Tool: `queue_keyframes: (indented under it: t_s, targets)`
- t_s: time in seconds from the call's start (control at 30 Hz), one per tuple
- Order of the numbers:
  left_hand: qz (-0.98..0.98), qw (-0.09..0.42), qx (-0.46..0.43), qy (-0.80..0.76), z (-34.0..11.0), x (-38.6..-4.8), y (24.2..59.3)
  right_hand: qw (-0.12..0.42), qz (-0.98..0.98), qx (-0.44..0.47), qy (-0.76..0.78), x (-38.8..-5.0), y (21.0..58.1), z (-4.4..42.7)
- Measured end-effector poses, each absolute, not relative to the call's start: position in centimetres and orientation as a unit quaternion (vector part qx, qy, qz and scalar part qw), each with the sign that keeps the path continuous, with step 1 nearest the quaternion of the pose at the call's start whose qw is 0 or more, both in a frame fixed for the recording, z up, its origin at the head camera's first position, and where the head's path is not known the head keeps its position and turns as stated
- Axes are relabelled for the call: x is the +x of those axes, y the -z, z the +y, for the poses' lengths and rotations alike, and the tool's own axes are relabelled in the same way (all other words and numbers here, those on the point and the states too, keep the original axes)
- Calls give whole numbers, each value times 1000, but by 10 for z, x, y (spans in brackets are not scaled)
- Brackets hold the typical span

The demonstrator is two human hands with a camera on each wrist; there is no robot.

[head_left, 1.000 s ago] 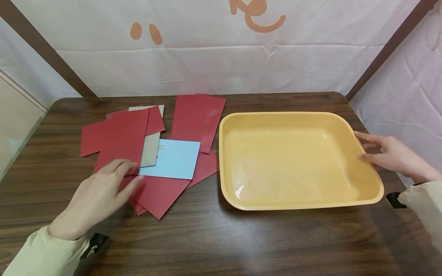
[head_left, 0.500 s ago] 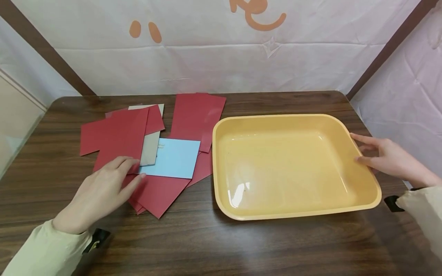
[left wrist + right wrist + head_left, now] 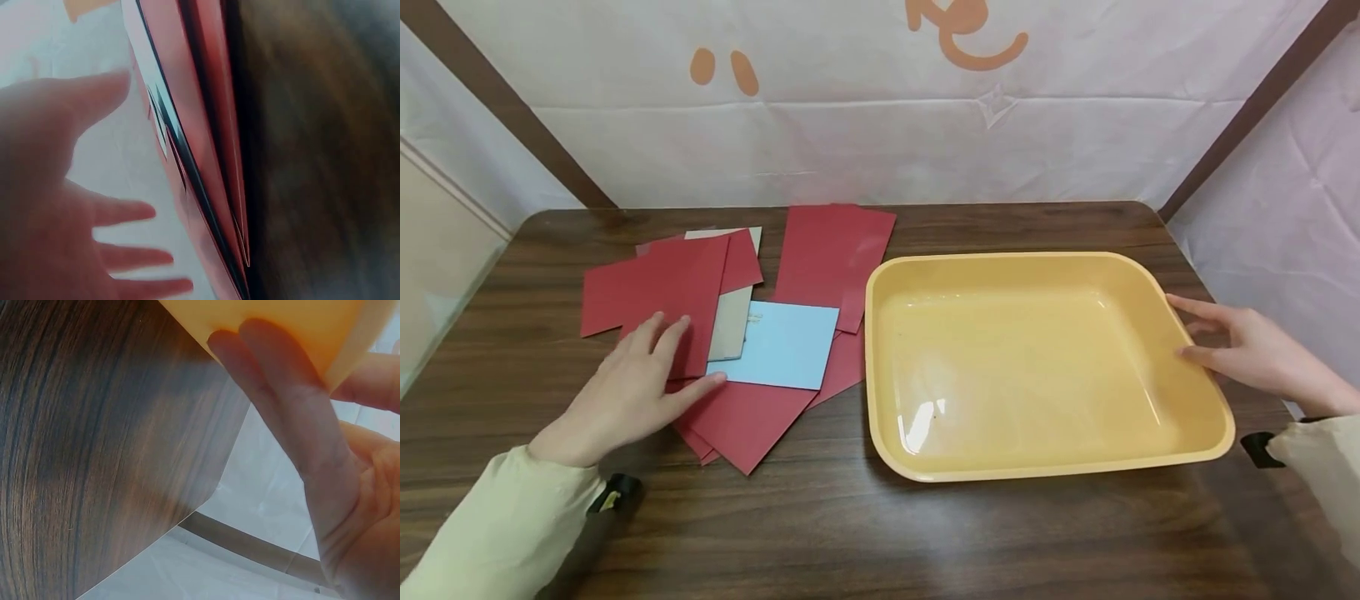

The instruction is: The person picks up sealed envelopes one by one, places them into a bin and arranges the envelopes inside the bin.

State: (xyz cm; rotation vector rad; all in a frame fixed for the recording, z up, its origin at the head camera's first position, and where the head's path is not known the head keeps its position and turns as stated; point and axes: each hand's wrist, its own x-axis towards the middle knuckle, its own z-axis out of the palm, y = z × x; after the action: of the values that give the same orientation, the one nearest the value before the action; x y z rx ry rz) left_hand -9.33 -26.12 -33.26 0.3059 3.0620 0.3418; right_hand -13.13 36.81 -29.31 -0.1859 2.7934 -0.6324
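My left hand (image 3: 625, 400) is over the near left part of a loose pile of flat red cards (image 3: 681, 275), fingers spread and fairly straight. In the left wrist view its fingers (image 3: 134, 257) show beside the stacked edges; whether they touch the cards, I cannot tell. Within the pile lie a light blue card (image 3: 786, 346) and a grey card (image 3: 730, 325). On the right, my right hand (image 3: 1262, 350) grips the right rim of a yellow plastic tray (image 3: 1015, 367). The right wrist view shows fingers (image 3: 281, 362) against the tray's outer wall and the thumb across the rim.
Everything rests on a dark wood-grain table (image 3: 925, 542). A pale fabric sheet (image 3: 865, 150) with orange shapes hangs behind its far edge. The tray's left side lies over or against the pile's right-hand cards.
The yellow tray has shifted left and nearer to me, turning slightly, with my right hand on it. My left fingers have spread and moved a little farther up over the red cards.
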Motion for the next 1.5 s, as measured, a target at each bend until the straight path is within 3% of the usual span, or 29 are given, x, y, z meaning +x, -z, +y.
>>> queue_keyframes:
  t_s: [0.2, 0.67, 1.17, 1.5]
  targets:
    - [989, 96, 46, -103, -270, -116, 336, 134, 967, -59, 207, -131, 295, 368]
    - [981, 165, 14, -101, -279, -128, 345, 133, 965, -67, 215, -133, 298, 367]
    - [986, 158, 34, -52, -252, -105, 341, 119, 964, -73, 226, -133, 300, 369]
    - [994, 98, 44, 30, -212, -76, 336, 112, 962, -77, 235, -133, 298, 370]
